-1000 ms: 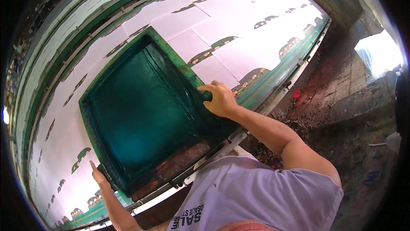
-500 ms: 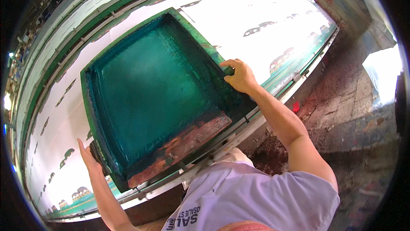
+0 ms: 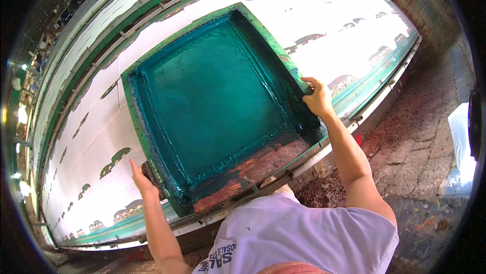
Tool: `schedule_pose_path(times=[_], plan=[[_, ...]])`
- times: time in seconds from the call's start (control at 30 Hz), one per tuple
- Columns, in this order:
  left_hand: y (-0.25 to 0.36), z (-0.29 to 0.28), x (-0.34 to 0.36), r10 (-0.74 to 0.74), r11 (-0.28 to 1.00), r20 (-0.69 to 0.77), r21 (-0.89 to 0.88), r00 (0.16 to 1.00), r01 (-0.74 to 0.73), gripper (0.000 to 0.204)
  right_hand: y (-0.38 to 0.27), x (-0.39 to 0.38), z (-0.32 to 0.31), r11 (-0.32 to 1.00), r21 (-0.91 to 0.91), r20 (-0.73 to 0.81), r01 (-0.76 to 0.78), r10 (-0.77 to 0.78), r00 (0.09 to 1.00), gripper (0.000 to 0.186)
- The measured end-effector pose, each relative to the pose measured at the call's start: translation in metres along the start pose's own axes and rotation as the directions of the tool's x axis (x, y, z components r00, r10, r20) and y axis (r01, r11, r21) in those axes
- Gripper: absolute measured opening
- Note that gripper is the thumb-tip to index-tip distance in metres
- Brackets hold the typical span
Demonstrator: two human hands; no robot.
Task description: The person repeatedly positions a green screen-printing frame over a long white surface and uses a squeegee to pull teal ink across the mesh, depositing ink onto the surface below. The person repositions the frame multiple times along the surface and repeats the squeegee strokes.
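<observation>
A large screen printing frame [image 3: 190, 30] with green-painted rails lies at a slant over the white sheet [image 3: 101, 122] on the long table. Dark teal ink coats its mesh [image 3: 212, 102] and builds up thickly along the inner edges. My right hand [image 3: 319, 99] grips the right rail, thumb and fingers bent round it. At the lower left, my left hand [image 3: 145, 183] holds the frame by a dark block [image 3: 152, 174] on its side; one digit points up and the others are partly hidden. A worn reddish-brown board [image 3: 253, 170] spans the frame's near end.
Dark-and-green printed motifs [image 3: 115, 162] dot the sheet on both sides of the frame. A metal rail [image 3: 390, 79] runs along the table's near edge. Beyond stands another long white-topped table [image 3: 96, 36]. Stained paving [image 3: 405, 142] and a translucent plastic sheet [image 3: 461, 142] are at right.
The frame has shifted right along the table, with both hands keeping hold. More of the printed motif by my left hand shows now. The view has turned slightly too.
</observation>
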State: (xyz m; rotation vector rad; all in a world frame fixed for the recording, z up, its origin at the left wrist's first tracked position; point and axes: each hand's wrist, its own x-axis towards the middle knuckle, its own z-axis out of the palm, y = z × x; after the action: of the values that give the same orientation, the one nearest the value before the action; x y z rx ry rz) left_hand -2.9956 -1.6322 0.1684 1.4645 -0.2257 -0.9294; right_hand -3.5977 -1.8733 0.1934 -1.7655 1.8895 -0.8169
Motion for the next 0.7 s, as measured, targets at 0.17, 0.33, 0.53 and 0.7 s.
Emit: schedule_pose_path(times=[0.17, 0.33, 0.53, 0.7], plan=[[-0.031, 0.033, -0.012, -0.010, 1.000, -0.028, -0.022, 1.000, 0.010, 0.068, 0.049, 0.026, -0.015, 1.000, 0.024, -0.044, 0.006, -0.005, 0.999, 0.066], [-0.034, 0.073, -0.036, 0.096, 0.993, -0.106, -0.056, 0.990, -0.102, 0.060, 0.058, 0.032, -0.035, 0.999, -0.010, -0.022, 0.047, -0.047, 0.999, 0.066], [-0.046, 0.083, -0.040, 0.129, 0.990, -0.128, -0.033, 0.983, -0.134, 0.057, 0.073, 0.038, -0.041, 0.995, 0.031, 0.013, 0.099, -0.100, 0.995, 0.062], [-0.053, 0.093, -0.037, 0.136, 0.991, -0.044, 0.021, 0.990, -0.135, 0.058, 0.087, 0.039, -0.047, 0.991, -0.017, -0.015, 0.134, -0.134, 0.991, 0.062]])
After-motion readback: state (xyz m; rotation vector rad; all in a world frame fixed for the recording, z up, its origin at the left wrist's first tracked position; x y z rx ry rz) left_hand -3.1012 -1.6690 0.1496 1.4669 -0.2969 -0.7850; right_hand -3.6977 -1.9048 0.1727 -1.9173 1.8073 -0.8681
